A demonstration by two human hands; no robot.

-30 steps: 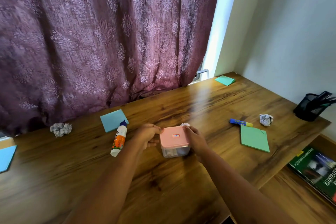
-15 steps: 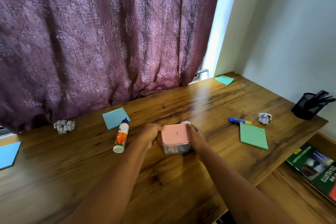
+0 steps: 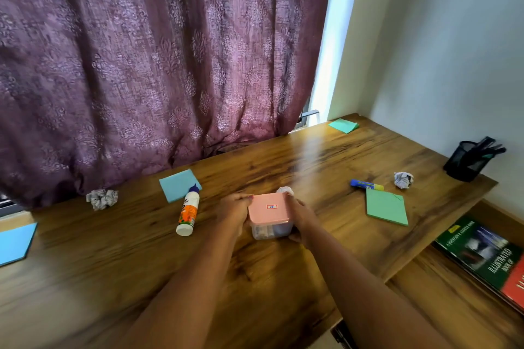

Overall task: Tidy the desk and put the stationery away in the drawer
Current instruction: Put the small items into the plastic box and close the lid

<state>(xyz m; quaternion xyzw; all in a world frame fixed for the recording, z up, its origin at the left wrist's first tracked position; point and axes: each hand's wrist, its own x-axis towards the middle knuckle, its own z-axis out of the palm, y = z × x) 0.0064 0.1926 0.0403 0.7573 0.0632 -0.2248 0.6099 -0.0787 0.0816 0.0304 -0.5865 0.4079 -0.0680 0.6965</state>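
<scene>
Left hand (image 3: pixel 234 212), right hand (image 3: pixel 302 217) around red-stickered pink-lidded box (image 3: pixel 269 214)

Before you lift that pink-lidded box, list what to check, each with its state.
1. Left hand grips the box on its left side: ok.
2. Right hand grips its right side: ok.
3. Pink lid sits flat on the box: ok.
4. Glue bottle lies apart from the box: ok.
5. Crumpled paper behind the box, touching or not: cannot tell.
6. Drawer open and ready: cannot tell, not in view.
</scene>
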